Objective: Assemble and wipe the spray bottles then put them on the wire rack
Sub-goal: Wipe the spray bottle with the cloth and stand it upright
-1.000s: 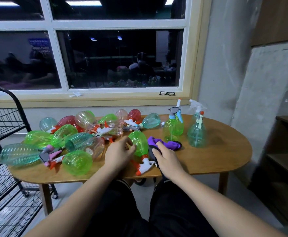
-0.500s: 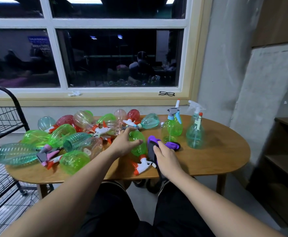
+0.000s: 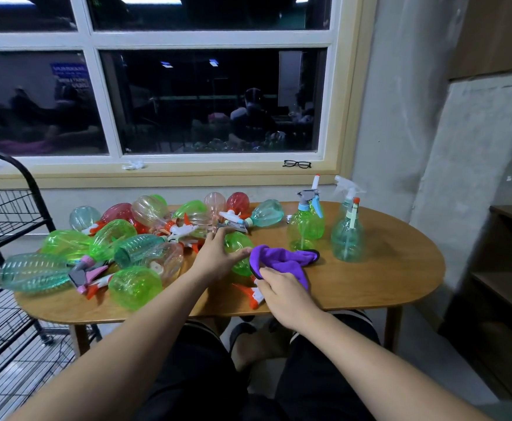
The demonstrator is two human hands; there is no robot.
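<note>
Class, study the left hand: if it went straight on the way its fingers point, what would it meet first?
Probably the white trigger head lying just ahead of the left hand, though depth is unclear.

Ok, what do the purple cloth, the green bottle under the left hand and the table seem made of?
Purple cloth: soft matte fabric, likely microfibre; it bunches in folds in the right hand. Green bottle: clear glossy plastic; highlights show and you see through it. Table: wood or wood veneer, smooth satin; grain lines show.

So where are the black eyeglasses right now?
The eyeglasses lie on the window sill, near its right end, behind the upright green spray bottle.
</note>
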